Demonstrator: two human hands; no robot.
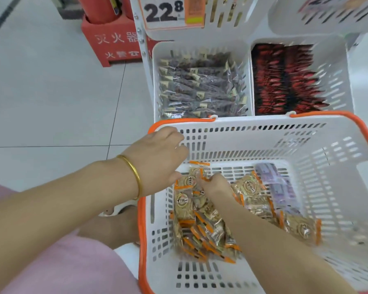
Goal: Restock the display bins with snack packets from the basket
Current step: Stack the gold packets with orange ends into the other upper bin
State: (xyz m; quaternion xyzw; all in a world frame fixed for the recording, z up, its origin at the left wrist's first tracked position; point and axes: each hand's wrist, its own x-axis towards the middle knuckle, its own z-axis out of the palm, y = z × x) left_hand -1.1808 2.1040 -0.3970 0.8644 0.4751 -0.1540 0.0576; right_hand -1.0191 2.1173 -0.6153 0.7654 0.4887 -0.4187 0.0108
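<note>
A white basket with an orange rim stands on the floor in front of me. Several orange-edged snack packets lie on its bottom, with a few purple packets toward the back. My right hand reaches down into the basket and its fingers close on an orange-edged packet near the far wall. My left hand hovers over the basket's left rim, fingers curled, with nothing seen in it. Beyond the basket stand two white display bins: the left bin holds dark packets, the right bin red-and-black ones.
An upper row of white bins with a price tag reading 22.8 hangs above the lower bins. A red fire-extinguisher stand sits on the tiled floor at the back left. My knee in pink cloth is at the lower left.
</note>
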